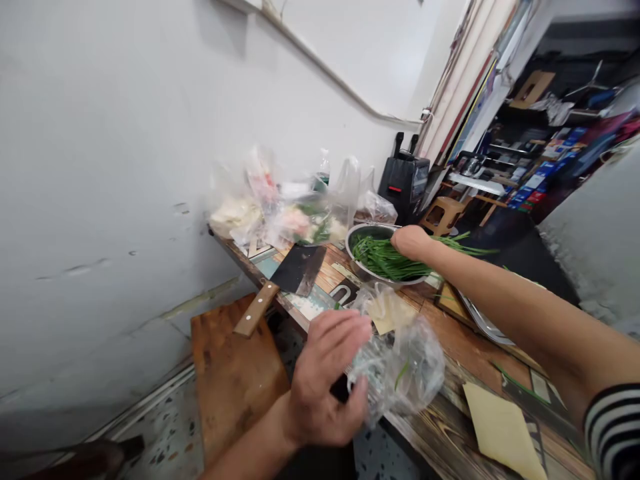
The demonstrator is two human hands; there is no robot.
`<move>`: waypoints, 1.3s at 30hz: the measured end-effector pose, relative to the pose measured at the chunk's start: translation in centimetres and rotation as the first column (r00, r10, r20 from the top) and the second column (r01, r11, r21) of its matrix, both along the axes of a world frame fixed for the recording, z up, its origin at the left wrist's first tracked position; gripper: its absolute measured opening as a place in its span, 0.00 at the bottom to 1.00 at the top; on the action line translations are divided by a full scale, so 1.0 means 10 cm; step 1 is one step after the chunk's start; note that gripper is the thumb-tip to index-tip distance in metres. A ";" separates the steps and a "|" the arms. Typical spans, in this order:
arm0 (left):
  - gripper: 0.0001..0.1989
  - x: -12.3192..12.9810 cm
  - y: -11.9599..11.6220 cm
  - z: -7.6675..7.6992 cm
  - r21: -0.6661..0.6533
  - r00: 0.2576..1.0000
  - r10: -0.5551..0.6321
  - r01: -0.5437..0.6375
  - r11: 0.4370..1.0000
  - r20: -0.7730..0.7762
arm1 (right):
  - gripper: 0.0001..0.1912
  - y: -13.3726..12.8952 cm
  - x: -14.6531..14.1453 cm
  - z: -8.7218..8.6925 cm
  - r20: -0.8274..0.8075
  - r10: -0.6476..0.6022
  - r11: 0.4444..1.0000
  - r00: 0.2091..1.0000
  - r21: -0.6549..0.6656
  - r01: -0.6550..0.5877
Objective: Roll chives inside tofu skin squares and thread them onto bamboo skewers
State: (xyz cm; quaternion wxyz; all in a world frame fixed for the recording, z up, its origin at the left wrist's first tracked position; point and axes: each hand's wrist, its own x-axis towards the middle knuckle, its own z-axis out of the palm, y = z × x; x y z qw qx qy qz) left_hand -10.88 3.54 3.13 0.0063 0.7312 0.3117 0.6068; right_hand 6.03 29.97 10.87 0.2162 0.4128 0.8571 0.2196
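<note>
Long green chives fill a round metal bowl on the table. My right hand is at the bowl's far right side, closed on some chives, with its fingertips hidden. Nearer to me, my left hand is raised at the table's front edge, slightly blurred, its thumb and fingers apart. Beside it, a thin clear plastic bag with a few green bits hangs over the edge. Whether the left fingers touch the bag is unclear. A cleaver lies left of the bowl, its wooden handle jutting past the table edge.
Blurred plastic bags of food and a bottle stand along the wall. A black speaker-like box is behind the bowl. Below the cleaver is a wooden stool or board. A metal tray and a beige sheet lie at right.
</note>
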 end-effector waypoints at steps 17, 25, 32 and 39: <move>0.13 0.39 0.60 0.18 -0.392 0.967 0.071 0.031 0.920 0.244 | 0.14 -0.28 0.36 0.55 -0.193 -0.051 0.996 0.980 0.056 0.063; 0.12 0.66 1.60 0.32 -0.582 0.839 0.044 0.337 0.740 0.543 | 0.15 -0.44 0.41 0.67 -0.690 -0.212 0.946 0.692 -0.322 -0.031; 0.09 0.90 1.99 0.47 -0.451 0.434 0.158 0.738 0.502 0.887 | 0.13 -0.38 0.30 0.55 -0.731 -0.279 0.917 0.622 -0.394 -0.053; 0.06 0.86 2.15 0.42 -0.450 0.462 0.092 0.766 0.459 0.882 | 0.18 -0.23 0.32 0.44 -0.762 -0.527 0.835 0.375 -0.548 0.060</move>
